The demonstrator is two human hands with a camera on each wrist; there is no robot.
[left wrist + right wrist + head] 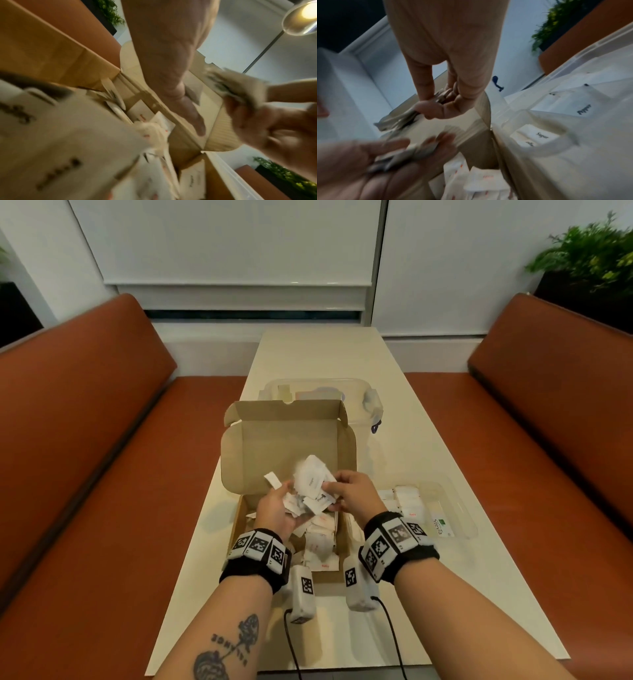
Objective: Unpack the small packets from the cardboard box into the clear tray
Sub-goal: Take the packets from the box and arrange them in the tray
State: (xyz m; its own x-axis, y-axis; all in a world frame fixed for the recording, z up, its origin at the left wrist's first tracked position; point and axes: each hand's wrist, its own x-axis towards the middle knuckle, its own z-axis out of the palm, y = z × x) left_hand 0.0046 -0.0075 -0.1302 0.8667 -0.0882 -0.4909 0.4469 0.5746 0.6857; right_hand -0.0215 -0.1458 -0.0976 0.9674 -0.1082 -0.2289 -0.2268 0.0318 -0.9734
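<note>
The open cardboard box (284, 436) stands mid-table with its lid raised, and several white packets (320, 537) lie inside. Both hands hover over it. My left hand (274, 508) is turned palm up and cups a small heap of packets (402, 155). My right hand (356, 494) pinches a fanned bunch of packets (313, 481) between thumb and fingers, just right of the left hand; the bunch (399, 120) also shows in the right wrist view. The clear tray (469, 518) lies right of the box and holds rows of packets (407, 501).
A clear lidded container (371, 402) stands behind the box. The pale table (394, 611) is narrow, with orange benches on the left (85, 440) and right (548, 422). A potted plant (589, 251) is at the far right. Wrist-camera cables hang near the table's front edge.
</note>
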